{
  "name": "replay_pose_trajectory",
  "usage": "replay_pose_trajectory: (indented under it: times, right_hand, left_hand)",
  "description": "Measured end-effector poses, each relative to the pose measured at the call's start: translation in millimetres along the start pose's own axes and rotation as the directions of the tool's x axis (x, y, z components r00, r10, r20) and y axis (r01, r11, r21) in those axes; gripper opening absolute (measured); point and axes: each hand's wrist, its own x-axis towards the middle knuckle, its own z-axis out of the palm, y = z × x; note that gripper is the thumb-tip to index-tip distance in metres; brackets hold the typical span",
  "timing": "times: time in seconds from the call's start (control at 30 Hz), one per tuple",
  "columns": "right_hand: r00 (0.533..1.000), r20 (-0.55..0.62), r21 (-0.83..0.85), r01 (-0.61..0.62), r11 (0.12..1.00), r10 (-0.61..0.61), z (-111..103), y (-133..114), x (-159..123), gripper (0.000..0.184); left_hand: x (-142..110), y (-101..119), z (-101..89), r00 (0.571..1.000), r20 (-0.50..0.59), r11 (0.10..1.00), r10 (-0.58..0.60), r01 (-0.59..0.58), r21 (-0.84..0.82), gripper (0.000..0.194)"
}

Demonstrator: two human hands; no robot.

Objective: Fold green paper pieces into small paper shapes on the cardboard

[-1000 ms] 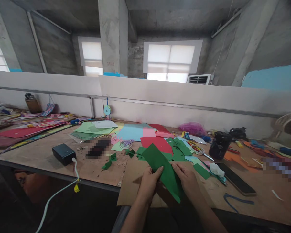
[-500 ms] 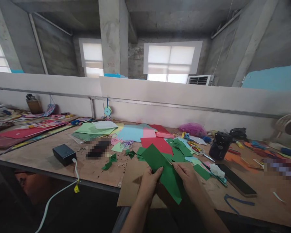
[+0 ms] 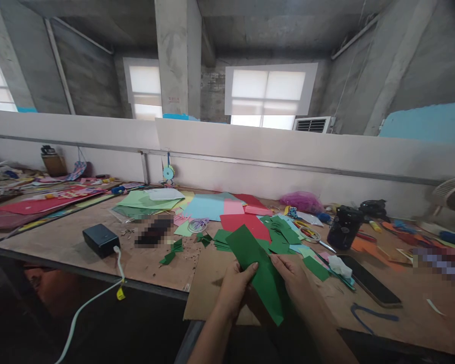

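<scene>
A long strip of green paper (image 3: 260, 270) is held up at a slant between my two hands, over the table's front edge. My left hand (image 3: 238, 280) pinches its left side, the thumb lying on the face and the other fingers hidden behind. At the opposite edge, my right hand (image 3: 288, 270) grips the paper between thumb and fingers. Below them lies a sheet of brown cardboard (image 3: 205, 288). Just beyond sit a small stack of green paper pieces (image 3: 222, 239) and a bigger heap of green pieces (image 3: 282, 235).
Red paper (image 3: 242, 226) and light blue paper (image 3: 202, 207) lie farther back. To the right are a black cup (image 3: 344, 227), a dark phone (image 3: 371, 280) and a white tissue (image 3: 340, 266). A black power adapter (image 3: 100, 239) with a white cable stands at left.
The green paper and both hands have shifted very slightly, the strip's lower tip dropping a little. Both hands keep their hold. Elsewhere on the table, nothing has moved.
</scene>
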Motion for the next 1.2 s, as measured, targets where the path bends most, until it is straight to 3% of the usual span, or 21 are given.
replay_pose_trajectory:
  times: [0.17, 0.27, 0.5, 0.63, 0.77, 0.83, 0.97, 1.07, 1.2]
  right_hand:
    - [0.999, -0.033, 0.053, -0.014, 0.998, 0.016, 3, 5, 0, 0.044]
    - [0.998, -0.066, 0.013, -0.012, 1.000, 0.013, 3, 2, -1, 0.045]
    - [0.992, -0.125, -0.335, -0.012, 0.942, -0.031, -23, 12, 7, 0.047]
    - [0.987, -0.148, -0.515, -0.023, 0.857, -0.062, -40, 31, 12, 0.037]
    - [0.972, -0.122, -0.687, 0.061, 0.724, -0.198, -47, 35, 9, 0.036]
    - [0.963, -0.075, -0.667, 0.145, 0.731, -0.259, -48, 28, 3, 0.039]
    - [0.956, 0.116, -0.374, 0.295, 0.880, -0.271, -42, 5, -15, 0.054]
    - [0.927, 0.206, -0.312, 0.367, 0.876, -0.314, -35, -7, -25, 0.063]
    - [0.941, 0.194, -0.335, 0.331, 0.882, -0.279, -28, -2, -26, 0.045]
  left_hand:
    - [0, 0, 0.7, 0.999, -0.036, 1.000, -0.011, 0.011, -0.004, 0.050]
    - [1, -2, -0.6, 1.000, -0.003, 1.000, -0.002, 0.002, -0.014, 0.048]
    - [2, -2, -5.0, 1.000, -0.014, 0.999, 0.013, -0.013, 0.032, 0.044]
    - [6, -6, -9.2, 0.999, -0.045, 0.999, 0.008, -0.006, 0.044, 0.047]
    - [10, -9, -13.0, 0.988, -0.151, 0.992, 0.038, -0.019, 0.126, 0.045]
    - [10, -9, -13.4, 0.982, -0.181, 0.990, 0.060, -0.036, 0.134, 0.044]
    - [10, -8, -12.5, 0.982, -0.149, 0.993, 0.114, -0.111, 0.033, 0.043]
    - [11, -8, -12.2, 0.970, -0.190, 0.988, 0.150, -0.152, 0.000, 0.045]
    - [13, -7, -11.9, 0.963, -0.205, 0.983, 0.174, -0.182, -0.024, 0.050]
